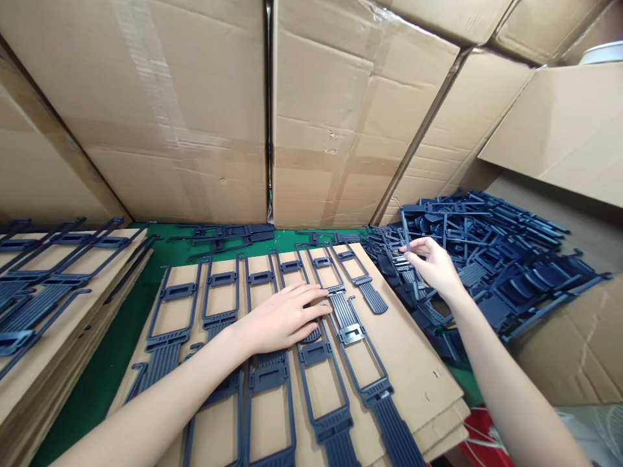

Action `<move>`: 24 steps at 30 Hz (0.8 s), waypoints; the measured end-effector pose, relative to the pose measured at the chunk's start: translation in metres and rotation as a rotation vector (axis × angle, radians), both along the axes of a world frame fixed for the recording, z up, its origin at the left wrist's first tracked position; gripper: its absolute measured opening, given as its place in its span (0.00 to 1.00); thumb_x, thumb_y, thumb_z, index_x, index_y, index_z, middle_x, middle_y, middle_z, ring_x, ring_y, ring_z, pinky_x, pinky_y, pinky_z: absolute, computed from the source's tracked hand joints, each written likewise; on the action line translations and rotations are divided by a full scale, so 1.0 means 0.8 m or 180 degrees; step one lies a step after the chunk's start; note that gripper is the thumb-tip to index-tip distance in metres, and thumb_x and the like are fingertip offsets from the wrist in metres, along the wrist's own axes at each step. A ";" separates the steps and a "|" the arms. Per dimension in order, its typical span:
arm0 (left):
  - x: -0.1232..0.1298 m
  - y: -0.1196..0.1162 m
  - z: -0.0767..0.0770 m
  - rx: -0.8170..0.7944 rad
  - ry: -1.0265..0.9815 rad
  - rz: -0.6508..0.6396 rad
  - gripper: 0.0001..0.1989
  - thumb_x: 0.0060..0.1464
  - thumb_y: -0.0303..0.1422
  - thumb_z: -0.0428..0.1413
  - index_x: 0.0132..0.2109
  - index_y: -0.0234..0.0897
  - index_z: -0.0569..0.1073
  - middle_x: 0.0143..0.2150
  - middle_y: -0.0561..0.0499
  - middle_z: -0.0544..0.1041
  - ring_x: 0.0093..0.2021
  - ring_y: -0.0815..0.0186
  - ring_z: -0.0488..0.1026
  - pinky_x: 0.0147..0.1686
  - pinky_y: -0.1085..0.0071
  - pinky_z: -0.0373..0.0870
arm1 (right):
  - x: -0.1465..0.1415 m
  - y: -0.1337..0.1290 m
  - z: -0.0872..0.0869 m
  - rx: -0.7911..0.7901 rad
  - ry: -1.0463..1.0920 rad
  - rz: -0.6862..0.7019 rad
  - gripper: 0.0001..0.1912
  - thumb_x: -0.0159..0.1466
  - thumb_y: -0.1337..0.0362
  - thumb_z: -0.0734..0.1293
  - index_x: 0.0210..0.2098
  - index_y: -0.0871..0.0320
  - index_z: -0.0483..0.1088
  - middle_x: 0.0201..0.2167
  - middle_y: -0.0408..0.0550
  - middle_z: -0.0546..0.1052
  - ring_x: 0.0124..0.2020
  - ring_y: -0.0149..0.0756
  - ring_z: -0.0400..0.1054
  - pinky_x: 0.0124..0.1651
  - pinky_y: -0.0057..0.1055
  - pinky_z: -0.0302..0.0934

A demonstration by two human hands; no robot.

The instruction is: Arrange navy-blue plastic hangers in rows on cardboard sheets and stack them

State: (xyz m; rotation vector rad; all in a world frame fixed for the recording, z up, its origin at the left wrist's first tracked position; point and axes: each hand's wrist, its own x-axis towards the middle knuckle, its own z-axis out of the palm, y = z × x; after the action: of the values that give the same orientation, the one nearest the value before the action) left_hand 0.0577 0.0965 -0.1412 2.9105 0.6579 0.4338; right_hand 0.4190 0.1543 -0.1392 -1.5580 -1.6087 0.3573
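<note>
Dark blue plastic frames with ribbed ends lie in rows on a cardboard sheet [418,389]. My left hand [287,316] rests palm down over the middle of the rows, fingers spread, its fingertips beside one frame [363,363]. At the right, my right hand [431,263] pinches a thin dark blue plastic piece [407,237] between thumb and fingers, at the near left edge of a heap of similar parts [467,227]. A shorter frame [372,293] lies at the sheet's far right corner.
Another cardboard stack [63,350] bearing the same parts stands at the left. Loose parts [233,235] lie on the green surface [97,389] behind. Large cardboard boxes [331,130] wall off the back. A red item [484,434] shows at the lower right.
</note>
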 end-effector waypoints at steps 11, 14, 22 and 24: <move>-0.001 -0.002 0.000 -0.0056 0.0090 0.0065 0.18 0.62 0.29 0.48 0.58 0.41 0.66 0.62 0.43 0.64 0.62 0.56 0.60 0.62 0.54 0.55 | -0.089 -0.076 -0.016 0.0233 -0.0870 0.1260 0.07 0.63 0.60 0.65 0.40 0.55 0.66 0.48 0.51 0.73 0.53 0.43 0.65 0.54 0.41 0.59; -0.001 -0.001 0.001 -0.0053 0.0138 0.0072 0.18 0.62 0.30 0.48 0.58 0.41 0.66 0.63 0.43 0.64 0.63 0.55 0.60 0.63 0.53 0.54 | -0.096 -0.083 -0.032 0.0324 -0.0986 0.1295 0.05 0.63 0.62 0.65 0.39 0.54 0.66 0.48 0.51 0.72 0.53 0.43 0.63 0.55 0.42 0.59; -0.002 -0.003 0.001 -0.0107 0.0193 0.0105 0.18 0.62 0.30 0.48 0.59 0.40 0.66 0.63 0.43 0.63 0.63 0.56 0.59 0.64 0.54 0.53 | -0.098 -0.090 -0.046 0.0303 -0.0919 0.1171 0.07 0.64 0.61 0.65 0.41 0.54 0.68 0.50 0.51 0.70 0.54 0.43 0.63 0.56 0.44 0.59; -0.002 -0.003 0.001 -0.0107 0.0183 0.0099 0.18 0.62 0.30 0.48 0.59 0.40 0.66 0.63 0.43 0.63 0.63 0.55 0.59 0.64 0.54 0.53 | -0.101 -0.093 -0.048 0.0298 -0.0901 0.1142 0.07 0.64 0.61 0.65 0.41 0.54 0.68 0.51 0.51 0.70 0.55 0.43 0.62 0.57 0.44 0.58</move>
State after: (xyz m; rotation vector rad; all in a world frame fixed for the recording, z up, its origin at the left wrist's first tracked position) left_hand 0.0560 0.0938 -0.1406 2.8943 0.7124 0.3401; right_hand 0.3382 0.0802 -0.1773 -1.2893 -2.1025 0.2543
